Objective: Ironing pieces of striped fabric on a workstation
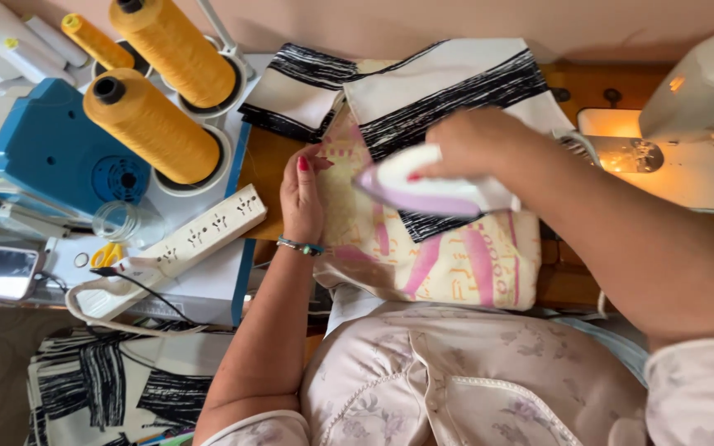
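Observation:
My right hand [485, 144] grips a small white and lilac iron [427, 192] and holds it over a cream cloth with pink shapes [456, 260]. A cream fabric with black brush stripes [448, 87] lies partly on that cloth, under the iron. My left hand [302, 198] rests flat on the left edge of the pink-patterned cloth, fingers together, a bead bracelet on the wrist.
Three large yellow thread cones [154, 124] stand on a blue and white machine [51, 153] at left. A white power strip [188, 244] lies beside it. A white sewing machine [700, 124] with a lit lamp stands at right. More striped fabric [109, 388] lies lower left.

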